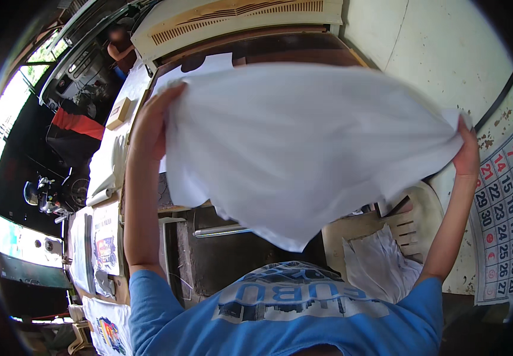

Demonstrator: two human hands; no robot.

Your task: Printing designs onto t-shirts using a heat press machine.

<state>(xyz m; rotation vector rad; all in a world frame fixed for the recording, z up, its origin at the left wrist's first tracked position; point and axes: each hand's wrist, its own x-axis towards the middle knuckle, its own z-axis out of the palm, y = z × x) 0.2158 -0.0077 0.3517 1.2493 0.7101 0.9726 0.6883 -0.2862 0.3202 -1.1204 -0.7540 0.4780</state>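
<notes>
Across the middle of the view, a white cloth (304, 148) hangs spread between raised arms. Left hand (152, 124) pinches its far left edge, right hand (467, 151) grips its right corner.

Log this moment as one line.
left hand: grips white cloth | right hand: grips opposite edge | cloth: spread, raised

- A small shirt printing workshop.
- Left of the left hand (152, 127): a long table (111, 160) with printed white shirts (107, 246).
- Under the right hand (467, 155): a pile of white cloth (378, 264) on a cream plastic chair (411, 222).
</notes>
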